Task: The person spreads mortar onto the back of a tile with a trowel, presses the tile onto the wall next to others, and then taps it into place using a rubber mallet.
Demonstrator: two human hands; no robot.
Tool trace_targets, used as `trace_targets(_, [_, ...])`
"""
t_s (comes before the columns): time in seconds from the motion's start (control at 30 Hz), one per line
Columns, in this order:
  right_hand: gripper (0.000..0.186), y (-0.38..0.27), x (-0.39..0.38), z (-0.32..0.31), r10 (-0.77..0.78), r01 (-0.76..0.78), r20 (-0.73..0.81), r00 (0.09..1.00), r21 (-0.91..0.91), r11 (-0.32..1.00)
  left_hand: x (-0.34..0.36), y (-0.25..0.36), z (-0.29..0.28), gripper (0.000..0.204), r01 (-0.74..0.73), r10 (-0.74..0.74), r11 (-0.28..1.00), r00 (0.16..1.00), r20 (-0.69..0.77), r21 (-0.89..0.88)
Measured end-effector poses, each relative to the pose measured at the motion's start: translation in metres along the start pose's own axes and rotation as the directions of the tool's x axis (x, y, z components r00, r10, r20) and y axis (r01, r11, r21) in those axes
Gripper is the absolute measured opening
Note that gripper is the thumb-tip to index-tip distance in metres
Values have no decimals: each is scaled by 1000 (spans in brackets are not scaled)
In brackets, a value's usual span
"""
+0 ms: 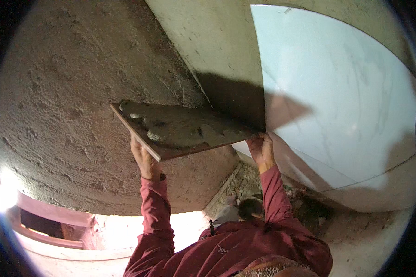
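A wall tile (152,152) is held up in front of me, tilted, with its reddish-brown back showing. Wet grey mortar (189,124) covers most of that back in an uneven, lumpy layer. My left hand (145,159) grips the tile's near left edge from beneath, its fingers partly hidden behind it. At the right corner, my right hand (262,150) holds the edge, close to the white tiled wall. Both arms are stretched out in dark red sleeves.
Rough grey plaster covers the left wall (78,92). A smoother wall strip (208,41) meets large white marbled tiles (333,83) on the right. Below stand a dark bucket (250,208) and rubble on the floor. A bright lamp (3,196) glares at lower left.
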State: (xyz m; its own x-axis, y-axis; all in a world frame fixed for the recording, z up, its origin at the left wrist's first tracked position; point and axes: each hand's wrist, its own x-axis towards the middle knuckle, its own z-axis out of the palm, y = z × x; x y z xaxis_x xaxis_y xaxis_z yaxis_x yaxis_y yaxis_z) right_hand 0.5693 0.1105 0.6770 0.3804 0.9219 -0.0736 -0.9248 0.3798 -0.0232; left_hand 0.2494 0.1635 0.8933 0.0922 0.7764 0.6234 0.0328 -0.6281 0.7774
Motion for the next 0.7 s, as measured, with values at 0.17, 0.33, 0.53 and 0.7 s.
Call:
trace_targets(0.17, [30, 4, 19, 0, -20, 19, 14, 1000, 43, 999, 36, -4, 51, 124, -78, 76, 997, 995, 66, 29])
trace_targets(0.33, [45, -3, 26, 14, -24, 27, 33, 999, -75, 997, 66, 25, 107, 148, -201, 199, 978, 979, 40, 55])
trace_targets(0.53, [41, 0, 22, 21, -32, 32, 148, 988, 2, 999, 96, 26, 132, 150, -251, 247, 964, 968, 53, 89])
trace_targets(0.7, [36, 10, 13, 21, -104, 113, 121, 987, -73, 991, 100, 30, 140, 149, -304, 298, 946, 952, 66, 115])
